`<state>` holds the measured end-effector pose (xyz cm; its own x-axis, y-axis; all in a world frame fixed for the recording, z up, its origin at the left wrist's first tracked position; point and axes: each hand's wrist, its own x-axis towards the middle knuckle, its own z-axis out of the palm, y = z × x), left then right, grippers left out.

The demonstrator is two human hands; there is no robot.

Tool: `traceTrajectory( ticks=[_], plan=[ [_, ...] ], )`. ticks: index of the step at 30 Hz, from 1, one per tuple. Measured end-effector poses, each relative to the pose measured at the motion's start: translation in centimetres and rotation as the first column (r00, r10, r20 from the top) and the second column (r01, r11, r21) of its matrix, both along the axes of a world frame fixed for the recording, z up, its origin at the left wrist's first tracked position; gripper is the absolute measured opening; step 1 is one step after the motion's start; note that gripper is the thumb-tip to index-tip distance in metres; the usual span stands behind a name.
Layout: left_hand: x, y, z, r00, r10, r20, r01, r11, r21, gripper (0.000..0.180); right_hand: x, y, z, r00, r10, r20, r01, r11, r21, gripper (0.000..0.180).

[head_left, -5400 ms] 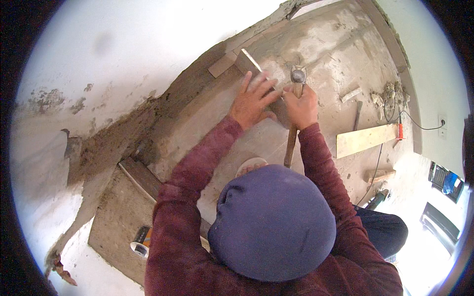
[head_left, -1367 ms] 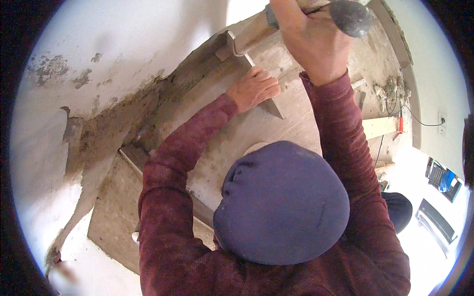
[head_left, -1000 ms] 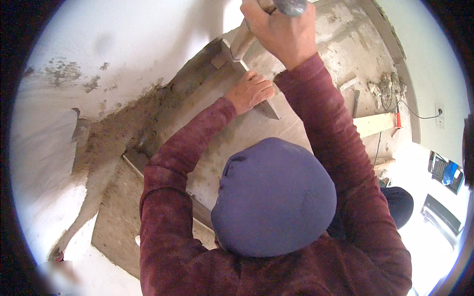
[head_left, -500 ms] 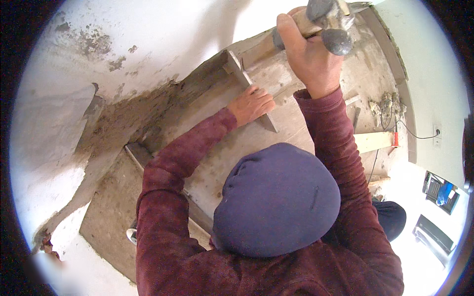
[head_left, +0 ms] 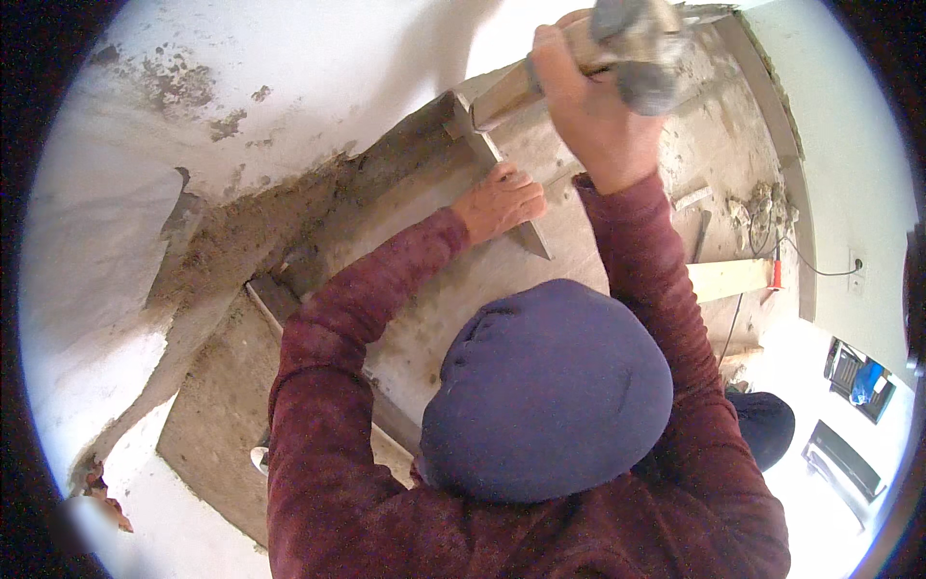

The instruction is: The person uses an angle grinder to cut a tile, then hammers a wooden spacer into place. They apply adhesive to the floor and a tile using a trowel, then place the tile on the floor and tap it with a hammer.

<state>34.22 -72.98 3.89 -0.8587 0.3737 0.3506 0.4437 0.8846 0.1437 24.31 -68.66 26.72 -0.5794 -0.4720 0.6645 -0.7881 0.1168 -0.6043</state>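
Observation:
My left hand (head_left: 500, 201) is closed over a narrow grey-brown board (head_left: 532, 239), which stands on edge across the beige surface and reaches toward the dirty wall. Raised to the right of it, my right hand (head_left: 612, 130) grips a mallet (head_left: 588, 41). The mallet has a light handle and a head with two dark round faces; the head is smeared by motion. Behind the mallet, a wooden-looking strip (head_left: 506, 96) runs along the foot of the wall. A dark blue cap (head_left: 550, 386) covers the lower middle of the view.
White wall (head_left: 318, 68) with crumbling plaster borders the left. A dark bar (head_left: 275, 301) lies near my left forearm. To the right are a pale plank (head_left: 728, 280) with a red end, a lump of rubble (head_left: 762, 207) and a cable running to a wall socket (head_left: 857, 275).
My right hand and the mallet have shifted slightly left. My left hand and the board it holds have moved a little to the right.

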Motion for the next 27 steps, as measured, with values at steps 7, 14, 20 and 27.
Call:
traceTrajectory(
  ticks=[7,14,20,27],
  plan=[
    [0.0,0.2,-0.2,1.0,-0.001,-0.023,0.002,1.0,0.02,0.019,-0.5,-0.2,-1.0,0.982,0.173,0.072,-0.166,0.982,-0.093,0.012],
    [-0.2,0.0,-0.7,0.999,-0.031,-0.009,0.031,0.999,-0.016,0.017,-3.2,0.4,0.2,0.912,-0.029,-0.409,0.045,0.999,0.028,0.008],
    [-3.3,1.1,0.1,0.994,-0.084,0.071,0.087,0.996,-0.03,0.021,-4.9,4.0,2.6,0.924,-0.103,-0.368,0.084,0.994,-0.066,0.039],
    [-4.4,0.8,0.0,0.999,-0.038,0.015,0.039,0.998,-0.054,0.024,-6.2,4.4,2.3,0.848,-0.132,-0.514,0.104,0.991,-0.082,0.035]
  ],
)
